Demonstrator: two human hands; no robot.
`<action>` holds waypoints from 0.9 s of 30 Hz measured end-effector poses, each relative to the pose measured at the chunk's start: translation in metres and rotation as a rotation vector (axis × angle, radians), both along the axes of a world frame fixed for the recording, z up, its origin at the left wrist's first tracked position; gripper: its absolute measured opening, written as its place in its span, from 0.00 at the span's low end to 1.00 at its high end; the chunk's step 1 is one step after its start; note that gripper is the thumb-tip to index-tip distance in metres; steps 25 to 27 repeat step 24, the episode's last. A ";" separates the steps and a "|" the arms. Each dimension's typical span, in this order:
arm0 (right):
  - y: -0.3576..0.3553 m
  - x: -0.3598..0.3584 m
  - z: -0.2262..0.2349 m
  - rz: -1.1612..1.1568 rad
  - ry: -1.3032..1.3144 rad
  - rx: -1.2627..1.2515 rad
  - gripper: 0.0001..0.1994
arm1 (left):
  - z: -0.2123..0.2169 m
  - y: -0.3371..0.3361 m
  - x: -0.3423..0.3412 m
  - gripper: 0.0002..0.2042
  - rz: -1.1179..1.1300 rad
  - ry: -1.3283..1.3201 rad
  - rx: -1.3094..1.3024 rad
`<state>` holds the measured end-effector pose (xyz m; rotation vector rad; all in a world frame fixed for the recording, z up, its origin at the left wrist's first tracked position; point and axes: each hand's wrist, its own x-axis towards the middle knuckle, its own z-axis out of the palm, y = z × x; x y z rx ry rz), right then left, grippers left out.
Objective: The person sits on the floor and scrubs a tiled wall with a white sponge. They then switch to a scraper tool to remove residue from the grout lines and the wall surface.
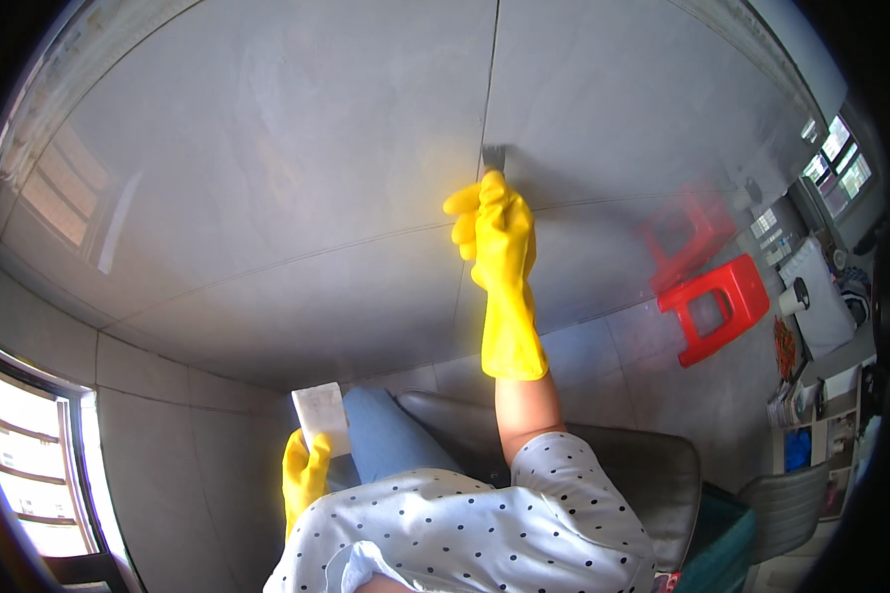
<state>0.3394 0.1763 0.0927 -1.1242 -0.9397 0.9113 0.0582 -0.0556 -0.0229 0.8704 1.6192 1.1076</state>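
Observation:
My right hand (pixel 499 217) wears a long yellow rubber glove and reaches up to a grey tiled wall (pixel 316 128). It grips a small flat brush (pixel 493 156), whose dark end lies against the wall beside the vertical tile seam. The brush's handle is hidden in the glove. Lower on the left, my left hand (pixel 307 469), in a matching glove, is closed on the lower part of a white rectangular block (pixel 321 413). What the block is made of I cannot make out. It is beside my jeans-covered leg (pixel 391 435).
A red plastic stool (pixel 717 308) stands on the floor at right, mirrored in the glossy wall. Dark chairs (pixel 663 469) are close behind and beside me. Loaded shelves (pixel 831 435) line the far right; a barred window (pixel 30 460) is at lower left.

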 end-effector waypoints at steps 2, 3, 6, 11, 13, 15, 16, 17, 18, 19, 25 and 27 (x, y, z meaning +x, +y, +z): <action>0.001 0.001 -0.004 -0.005 -0.006 0.016 0.30 | 0.001 0.000 0.001 0.22 0.003 0.017 -0.012; -0.001 0.000 0.000 -0.021 -0.027 0.003 0.30 | 0.002 -0.001 0.001 0.22 0.000 0.010 -0.009; 0.000 0.002 0.002 0.002 -0.037 0.007 0.30 | 0.004 0.001 0.001 0.23 -0.019 -0.008 0.013; 0.004 0.004 -0.004 0.053 0.026 0.047 0.30 | -0.002 0.002 -0.001 0.24 0.002 0.019 -0.031; 0.005 0.003 -0.003 0.037 0.032 0.045 0.30 | -0.003 0.002 -0.001 0.24 0.013 0.010 -0.016; 0.007 0.001 0.013 0.017 -0.001 0.044 0.30 | 0.004 0.001 0.002 0.24 0.014 0.014 -0.003; 0.008 0.000 0.018 0.007 -0.018 0.043 0.30 | 0.008 0.001 0.003 0.24 0.012 0.020 0.004; 0.008 -0.001 0.018 0.019 -0.022 0.052 0.30 | 0.006 0.002 0.001 0.24 0.016 0.021 -0.011; 0.007 0.000 0.016 0.030 -0.026 0.061 0.30 | 0.003 0.003 0.000 0.24 0.020 0.021 -0.026; 0.006 -0.001 0.013 0.042 -0.030 0.069 0.30 | 0.002 0.002 -0.001 0.24 0.020 0.011 -0.026; 0.002 -0.012 0.013 0.055 -0.016 -0.032 0.30 | 0.010 0.005 -0.001 0.23 -0.021 -0.029 -0.005; 0.002 -0.012 0.013 0.055 -0.016 -0.032 0.30 | 0.010 0.005 -0.001 0.23 -0.021 -0.029 -0.005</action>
